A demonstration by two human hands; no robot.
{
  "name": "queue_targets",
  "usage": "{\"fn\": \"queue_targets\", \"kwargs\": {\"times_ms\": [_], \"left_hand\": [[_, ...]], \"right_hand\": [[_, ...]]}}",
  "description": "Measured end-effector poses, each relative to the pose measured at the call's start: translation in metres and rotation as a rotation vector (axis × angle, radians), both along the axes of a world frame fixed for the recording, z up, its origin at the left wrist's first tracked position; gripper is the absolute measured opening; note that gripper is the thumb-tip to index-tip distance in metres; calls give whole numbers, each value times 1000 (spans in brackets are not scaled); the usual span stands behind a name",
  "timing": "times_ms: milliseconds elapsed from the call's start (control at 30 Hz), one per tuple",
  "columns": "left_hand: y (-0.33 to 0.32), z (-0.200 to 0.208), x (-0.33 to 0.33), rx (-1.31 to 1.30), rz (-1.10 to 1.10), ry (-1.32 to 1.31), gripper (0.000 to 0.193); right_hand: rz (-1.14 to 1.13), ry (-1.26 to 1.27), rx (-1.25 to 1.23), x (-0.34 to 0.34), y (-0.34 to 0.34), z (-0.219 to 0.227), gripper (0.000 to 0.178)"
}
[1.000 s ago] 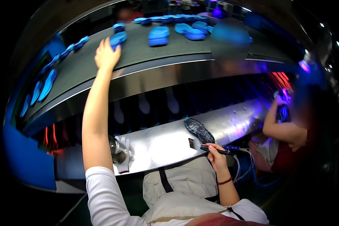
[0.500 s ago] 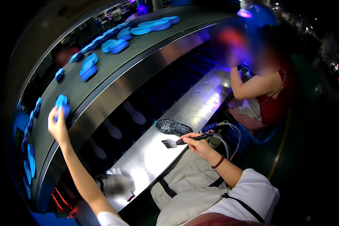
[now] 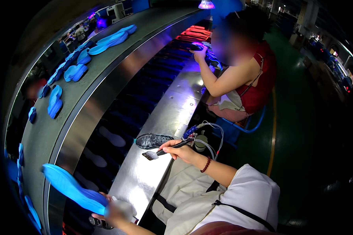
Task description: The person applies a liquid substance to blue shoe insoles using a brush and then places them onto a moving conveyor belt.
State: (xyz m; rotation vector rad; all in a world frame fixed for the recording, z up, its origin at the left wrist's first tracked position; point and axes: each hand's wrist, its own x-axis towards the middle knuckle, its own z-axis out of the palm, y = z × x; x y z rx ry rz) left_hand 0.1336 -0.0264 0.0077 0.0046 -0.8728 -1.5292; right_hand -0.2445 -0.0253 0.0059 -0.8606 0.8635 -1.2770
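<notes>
My left hand (image 3: pixel 112 215), low in view and partly blurred, is closed around one end of a light blue shoe sole (image 3: pixel 72 188). The sole slants up and left, its far end over the conveyor's edge. Over the metal ledge, my right hand (image 3: pixel 182 152) grips a flat brush (image 3: pixel 162 152) by its dark handle, the pale bristle head pointing left. Just beyond the brush, a black-and-grey patterned sole (image 3: pixel 153 141) lies on the ledge (image 3: pixel 145 172).
A conveyor belt (image 3: pixel 78 88) carries several blue soles on the left. Between it and the ledge, pale soles (image 3: pixel 111 136) lie in a dark channel. Hoses and a jar (image 3: pixel 201 143) stand right of the ledge. A co-worker (image 3: pixel 239 78) sits farther along, under a purple lamp (image 3: pixel 206 4).
My left hand has come back from the belt toward me, bringing a blue sole with it. The brush stays in my right hand. The whole view has shifted, showing more on the right.
</notes>
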Motion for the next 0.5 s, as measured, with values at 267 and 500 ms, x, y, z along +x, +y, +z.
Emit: {"fn": "queue_targets", "kwargs": {"times_ms": [267,500], "left_hand": [[48,-70,-93,697,-182,-95,77],[20,-36,-114,648,-142,-61,82]], "right_hand": [[228,-53,-85,21,-9,23,24],[370,-32,-164,58,-14,32,23]]}}
